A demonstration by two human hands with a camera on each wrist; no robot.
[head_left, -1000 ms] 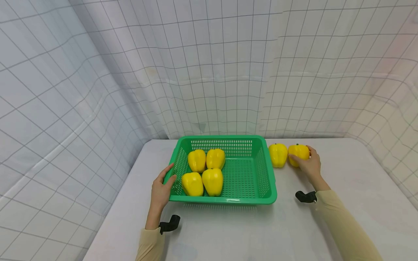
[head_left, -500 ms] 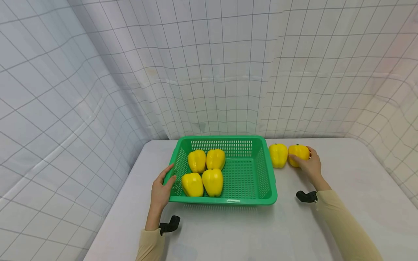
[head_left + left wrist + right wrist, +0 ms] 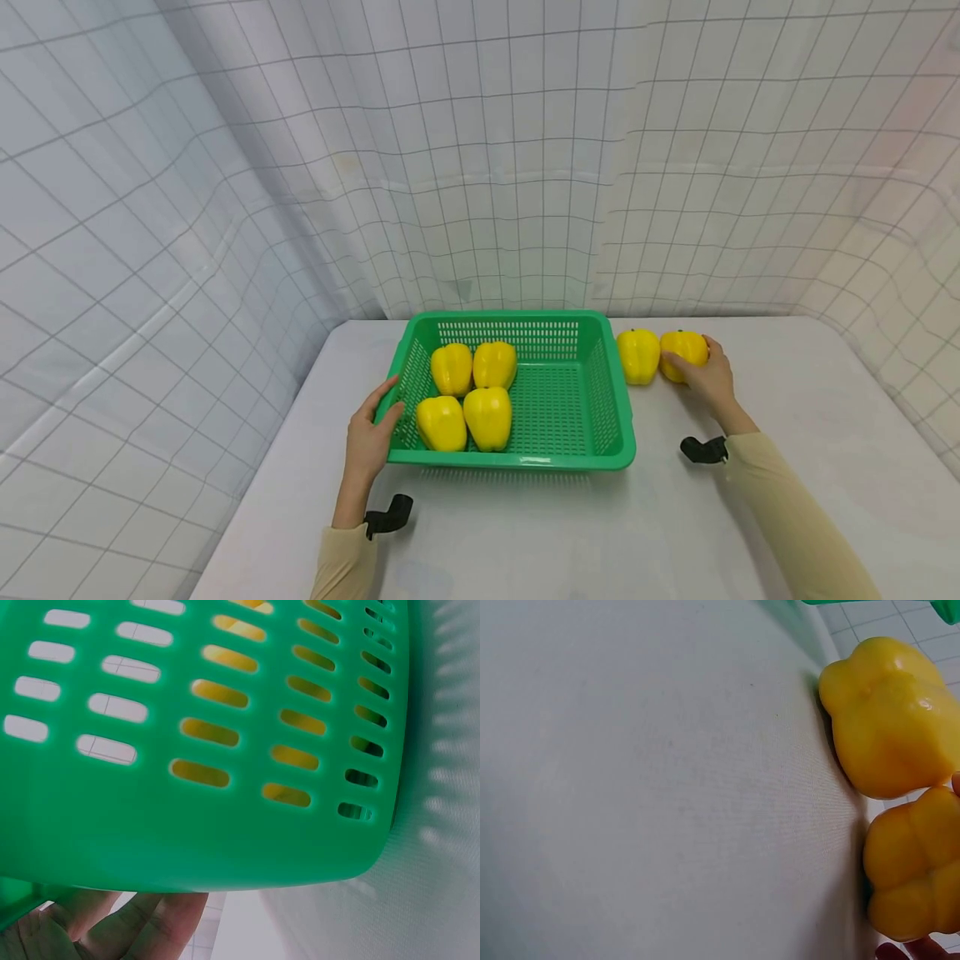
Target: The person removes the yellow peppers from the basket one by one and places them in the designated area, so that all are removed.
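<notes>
My left hand (image 3: 367,439) grips the left rim of a green plastic basket (image 3: 517,461); the left wrist view shows its fingers (image 3: 169,926) against the slotted wall (image 3: 150,825). Several yellow bell peppers (image 3: 489,419) lie in the basket's left half. To the right of the basket, my right hand (image 3: 711,379) holds a yellow bell pepper (image 3: 683,350) on the table, thumb on its near left side and fingers round its right. Another bell pepper (image 3: 638,357) stands between that one and the basket. In the right wrist view, only fingertips (image 3: 922,949) show beside the held pepper (image 3: 915,866).
A white table (image 3: 525,542) carries everything. White curtains with a dark grid (image 3: 495,167) hang behind it and at both sides. Each wrist wears a black camera mount (image 3: 390,514).
</notes>
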